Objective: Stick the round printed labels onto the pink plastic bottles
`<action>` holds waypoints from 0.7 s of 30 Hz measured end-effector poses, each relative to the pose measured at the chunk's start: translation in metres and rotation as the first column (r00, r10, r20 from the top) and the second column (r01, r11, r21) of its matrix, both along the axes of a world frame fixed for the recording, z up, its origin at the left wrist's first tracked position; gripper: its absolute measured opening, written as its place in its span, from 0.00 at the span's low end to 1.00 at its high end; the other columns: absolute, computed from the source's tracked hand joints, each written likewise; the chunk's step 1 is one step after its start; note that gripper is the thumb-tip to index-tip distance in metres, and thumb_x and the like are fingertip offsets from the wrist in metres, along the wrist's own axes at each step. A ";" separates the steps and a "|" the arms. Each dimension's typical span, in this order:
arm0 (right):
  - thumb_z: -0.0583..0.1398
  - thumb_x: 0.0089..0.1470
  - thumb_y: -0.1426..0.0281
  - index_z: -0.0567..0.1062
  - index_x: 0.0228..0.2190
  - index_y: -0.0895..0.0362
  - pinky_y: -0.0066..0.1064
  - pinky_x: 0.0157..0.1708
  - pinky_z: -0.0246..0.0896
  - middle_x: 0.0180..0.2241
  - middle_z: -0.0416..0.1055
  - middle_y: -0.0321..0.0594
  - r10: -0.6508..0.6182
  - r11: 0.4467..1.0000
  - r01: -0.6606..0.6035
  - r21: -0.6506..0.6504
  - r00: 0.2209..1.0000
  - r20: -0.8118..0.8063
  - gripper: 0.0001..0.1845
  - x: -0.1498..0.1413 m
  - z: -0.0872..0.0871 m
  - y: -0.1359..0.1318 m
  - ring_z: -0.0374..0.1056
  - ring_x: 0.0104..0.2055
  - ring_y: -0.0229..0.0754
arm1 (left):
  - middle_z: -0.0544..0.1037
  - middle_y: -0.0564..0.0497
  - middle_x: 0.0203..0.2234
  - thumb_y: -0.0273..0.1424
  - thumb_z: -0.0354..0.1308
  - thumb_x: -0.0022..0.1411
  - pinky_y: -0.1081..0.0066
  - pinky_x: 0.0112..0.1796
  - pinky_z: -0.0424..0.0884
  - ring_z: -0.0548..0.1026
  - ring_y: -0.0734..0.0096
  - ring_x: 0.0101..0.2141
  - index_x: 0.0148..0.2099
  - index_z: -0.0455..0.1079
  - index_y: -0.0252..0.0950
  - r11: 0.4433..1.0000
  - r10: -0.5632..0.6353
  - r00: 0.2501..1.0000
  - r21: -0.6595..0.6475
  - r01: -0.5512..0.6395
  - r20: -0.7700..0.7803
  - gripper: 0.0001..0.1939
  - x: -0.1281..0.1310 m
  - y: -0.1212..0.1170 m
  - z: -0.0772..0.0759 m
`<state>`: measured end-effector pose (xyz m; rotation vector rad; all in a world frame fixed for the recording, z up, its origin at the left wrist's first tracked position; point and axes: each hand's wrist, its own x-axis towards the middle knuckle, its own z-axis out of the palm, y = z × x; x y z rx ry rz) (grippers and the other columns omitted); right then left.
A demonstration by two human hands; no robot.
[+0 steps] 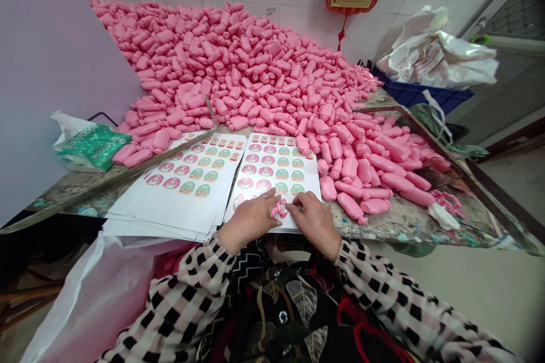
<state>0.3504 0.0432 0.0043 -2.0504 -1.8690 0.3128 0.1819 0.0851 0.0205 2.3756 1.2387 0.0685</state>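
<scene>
Low over the sticker sheet point(277, 165), a small pink plastic bottle point(275, 210) sits between my two hands, with a round printed sticker point(283, 209) on the side facing me. My left hand point(252, 216) closes on the bottle from the left, its fingers bent around it. From the right, my right hand point(314, 220) has thumb and fingertips pinched at the sticker and the bottle's edge. Much of the bottle is hidden by the fingers. Rows of pink and green stickers show on the sheet beyond the hands.
A second stack of sticker sheets point(179, 187) lies at the left, beside a wooden strip point(170, 152). Pink bottles point(238, 62) heap against the wall and spill right. A green-white packet point(91, 144), a blue crate point(443, 96) and a white plastic bag point(85, 300) surround the table.
</scene>
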 end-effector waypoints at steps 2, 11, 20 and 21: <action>0.55 0.55 0.59 0.71 0.29 0.53 0.28 0.27 0.46 0.32 0.68 0.34 -0.012 1.000 0.013 0.023 0.999 -0.030 0.11 -0.001 -0.001 0.000 0.64 0.31 0.37 | 0.57 0.49 0.61 0.34 0.59 0.52 0.65 0.52 0.62 0.59 0.63 0.58 0.59 0.59 0.43 1.000 0.007 1.000 -0.010 -0.007 -0.004 0.32 0.000 0.003 -0.001; 0.56 0.53 0.58 0.72 0.25 0.54 0.27 0.28 0.51 0.29 0.69 0.33 -0.036 0.988 0.072 0.136 0.968 -0.249 0.14 0.000 -0.010 -0.003 0.64 0.29 0.35 | 0.56 0.44 0.61 0.37 0.62 0.49 0.66 0.54 0.59 0.56 0.62 0.60 0.61 0.57 0.38 0.999 0.053 0.998 -0.015 -0.053 0.028 0.37 0.001 0.003 -0.008; 0.58 0.51 0.56 0.73 0.25 0.56 0.29 0.32 0.57 0.28 0.70 0.36 0.011 0.968 0.128 0.215 0.837 -0.547 0.15 0.004 -0.017 -0.004 0.64 0.30 0.37 | 0.54 0.41 0.62 0.37 0.62 0.50 0.67 0.55 0.57 0.55 0.63 0.60 0.63 0.51 0.35 0.995 0.093 0.994 0.020 -0.094 0.055 0.41 -0.002 -0.003 -0.011; 0.58 0.50 0.56 0.73 0.26 0.56 0.29 0.32 0.58 0.28 0.70 0.37 0.012 0.965 0.143 0.222 0.816 -0.578 0.15 0.005 -0.019 -0.003 0.64 0.30 0.37 | 0.55 0.41 0.61 0.37 0.62 0.50 0.67 0.55 0.57 0.54 0.63 0.60 0.63 0.52 0.36 0.995 0.092 0.994 0.019 -0.094 0.059 0.41 -0.002 -0.003 -0.010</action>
